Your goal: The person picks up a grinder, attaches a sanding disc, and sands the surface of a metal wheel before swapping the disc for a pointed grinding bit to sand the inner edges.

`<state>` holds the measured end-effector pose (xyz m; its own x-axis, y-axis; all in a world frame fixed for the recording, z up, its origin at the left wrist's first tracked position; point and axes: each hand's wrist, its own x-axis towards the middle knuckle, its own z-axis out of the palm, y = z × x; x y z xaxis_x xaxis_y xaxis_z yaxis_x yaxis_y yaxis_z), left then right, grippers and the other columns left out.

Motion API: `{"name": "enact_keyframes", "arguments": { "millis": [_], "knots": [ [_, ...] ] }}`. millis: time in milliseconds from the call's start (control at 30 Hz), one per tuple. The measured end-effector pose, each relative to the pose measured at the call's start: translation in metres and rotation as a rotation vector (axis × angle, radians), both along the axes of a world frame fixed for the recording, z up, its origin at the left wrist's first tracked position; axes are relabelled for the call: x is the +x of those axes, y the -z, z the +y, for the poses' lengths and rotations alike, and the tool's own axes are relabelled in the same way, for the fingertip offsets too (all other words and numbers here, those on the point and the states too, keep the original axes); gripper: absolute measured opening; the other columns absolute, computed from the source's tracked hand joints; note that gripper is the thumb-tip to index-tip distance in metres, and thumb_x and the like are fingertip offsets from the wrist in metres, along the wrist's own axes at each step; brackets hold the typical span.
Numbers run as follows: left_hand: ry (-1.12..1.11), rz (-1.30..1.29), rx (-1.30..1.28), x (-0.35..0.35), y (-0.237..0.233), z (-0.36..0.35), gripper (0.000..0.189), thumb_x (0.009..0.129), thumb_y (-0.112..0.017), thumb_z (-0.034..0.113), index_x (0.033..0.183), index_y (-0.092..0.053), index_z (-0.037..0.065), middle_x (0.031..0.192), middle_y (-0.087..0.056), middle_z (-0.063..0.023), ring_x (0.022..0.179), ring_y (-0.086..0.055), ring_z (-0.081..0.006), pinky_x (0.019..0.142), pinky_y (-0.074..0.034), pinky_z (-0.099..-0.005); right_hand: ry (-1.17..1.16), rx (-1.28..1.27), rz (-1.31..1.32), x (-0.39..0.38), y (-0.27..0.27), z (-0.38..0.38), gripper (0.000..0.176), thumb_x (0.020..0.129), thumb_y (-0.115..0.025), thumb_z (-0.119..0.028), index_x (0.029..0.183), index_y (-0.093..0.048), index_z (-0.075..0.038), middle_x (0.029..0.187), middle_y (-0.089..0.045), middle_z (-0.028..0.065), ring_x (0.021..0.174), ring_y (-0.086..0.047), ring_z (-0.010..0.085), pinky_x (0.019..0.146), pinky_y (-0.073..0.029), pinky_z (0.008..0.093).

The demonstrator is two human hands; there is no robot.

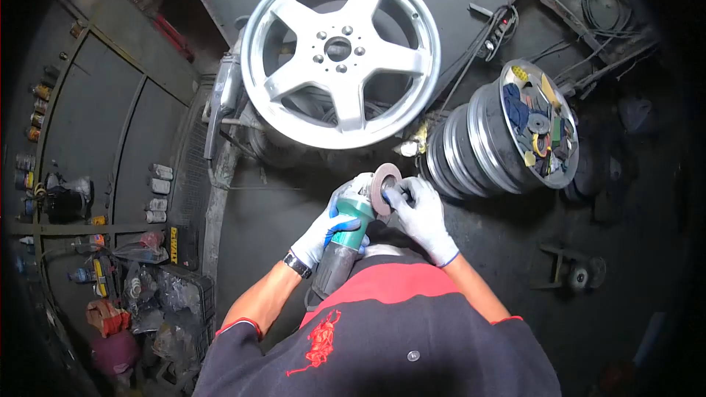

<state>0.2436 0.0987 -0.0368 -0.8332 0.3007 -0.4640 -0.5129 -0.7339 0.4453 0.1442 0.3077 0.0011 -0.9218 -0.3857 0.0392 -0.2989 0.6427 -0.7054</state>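
Note:
My left hand [334,224], in a white and blue work glove, is wrapped round the body of a green and grey angle grinder [351,229]. A reddish-brown abrasive disc [379,190] is on the grinder's head, tilted towards my right hand. My right hand [423,213], gloved the same way, has its fingers closed at the middle of the disc, over the hub. What lies under those fingertips is hidden. Ahead of both hands is a silver five-spoke alloy wheel [349,103], face up and apart from the grinder.
To the right, a stack of rims [478,136] holds tools, discs and cloths in its top. A power tool [224,88] hangs left of the wheel. Shelves with bottles and cans [158,184] line the left, above a crate [198,298]. Cables [607,7] lie at the upper right.

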Motion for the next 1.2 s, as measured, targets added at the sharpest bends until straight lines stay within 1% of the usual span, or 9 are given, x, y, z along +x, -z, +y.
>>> {"name": "enact_keyframes", "arguments": {
  "millis": [133,233,333,433,567,867,967,1133,1200],
  "knots": [
    [0.011,-0.001,-0.010,-0.007,0.003,-0.004,0.097,0.081,-0.077,0.004,0.159,-0.024,0.020,0.130,-0.059,-0.0196,0.079,-0.073,-0.0366,0.066,-0.065,-0.0481,0.003,0.042,0.030,-0.002,-0.013,-0.008,0.016,0.088,-0.072,-0.019,0.095,-0.068,-0.005,0.092,-0.065,0.0118,0.087,-0.063,0.0293,0.080,-0.050,0.0416],
    [0.025,-0.020,0.097,-0.005,0.016,-0.002,0.094,0.081,-0.078,0.007,0.158,-0.025,0.019,0.123,-0.061,-0.0201,0.079,-0.072,-0.0365,0.066,-0.065,-0.0486,-0.290,-0.167,0.173,-0.011,-0.024,0.000,0.013,0.084,-0.066,-0.007,0.096,-0.069,-0.009,0.100,-0.067,0.0088,0.099,-0.062,0.0306,0.089,-0.048,0.0429],
    [0.040,-0.136,0.225,-0.002,0.021,0.001,0.090,0.083,-0.078,0.011,0.156,-0.027,0.018,0.114,-0.063,-0.0202,0.077,-0.072,-0.0361,0.064,-0.064,-0.0488,-0.068,0.113,0.020,-0.009,-0.034,-0.007,0.019,0.084,-0.069,-0.012,0.103,-0.069,-0.009,0.100,-0.066,0.0106,0.100,-0.062,0.0318,0.088,-0.048,0.0436],
    [0.030,-0.130,0.195,0.004,0.020,0.001,0.073,0.086,-0.076,0.016,0.148,-0.038,0.013,0.104,-0.065,-0.0196,0.079,-0.071,-0.0333,0.068,-0.063,-0.0476,-0.289,0.109,0.199,-0.016,-0.036,-0.008,0.026,0.084,-0.073,-0.022,0.105,-0.068,-0.009,0.099,-0.065,0.0117,0.097,-0.062,0.0331,0.087,-0.049,0.0445],
    [0.052,-0.110,0.177,0.007,0.023,-0.001,0.058,0.088,-0.075,0.020,0.138,-0.050,0.006,0.101,-0.067,-0.0194,0.083,-0.071,-0.0313,0.073,-0.063,-0.0460,-0.216,0.003,0.250,-0.013,-0.043,-0.014,0.026,0.085,-0.072,-0.025,0.106,-0.068,-0.009,0.101,-0.065,0.0122,0.096,-0.062,0.0339,0.085,-0.048,0.0450],
    [0.084,-0.064,0.317,0.008,0.051,-0.006,0.062,0.087,-0.075,0.022,0.139,-0.049,0.004,0.108,-0.066,-0.0205,0.087,-0.070,-0.0329,0.072,-0.064,-0.0444,-0.247,0.182,0.268,-0.014,-0.059,-0.023,0.029,0.083,-0.073,-0.016,0.110,-0.068,-0.009,0.100,-0.066,0.0108,0.095,-0.061,0.0321,0.086,-0.048,0.0427],
    [0.023,-0.056,0.287,0.008,0.043,-0.002,0.064,0.087,-0.074,0.022,0.142,-0.046,0.004,0.114,-0.064,-0.0212,0.086,-0.069,-0.0338,0.071,-0.064,-0.0452,-0.503,0.231,0.347,-0.024,-0.059,-0.018,0.033,0.084,-0.074,-0.022,0.113,-0.067,-0.009,0.103,-0.066,0.0110,0.096,-0.061,0.0319,0.087,-0.046,0.0430],
    [0.049,-0.060,0.341,0.005,0.056,-0.003,0.065,0.088,-0.073,0.022,0.144,-0.045,0.003,0.117,-0.063,-0.0219,0.085,-0.068,-0.0339,0.071,-0.064,-0.0464,-0.364,0.257,0.287,-0.022,-0.065,-0.022,0.035,0.080,-0.074,-0.015,0.114,-0.067,-0.009,0.105,-0.066,0.0125,0.099,-0.061,0.0335,0.088,-0.046,0.0441],
    [0.072,-0.066,0.364,0.002,0.058,-0.003,0.065,0.088,-0.073,0.022,0.143,-0.045,0.003,0.117,-0.063,-0.0219,0.085,-0.068,-0.0337,0.071,-0.064,-0.0467,-0.540,0.251,0.327,-0.029,-0.059,-0.018,0.036,0.078,-0.073,-0.012,0.114,-0.067,-0.009,0.107,-0.066,0.0124,0.100,-0.061,0.0340,0.088,-0.046,0.0445]
  ]
}}
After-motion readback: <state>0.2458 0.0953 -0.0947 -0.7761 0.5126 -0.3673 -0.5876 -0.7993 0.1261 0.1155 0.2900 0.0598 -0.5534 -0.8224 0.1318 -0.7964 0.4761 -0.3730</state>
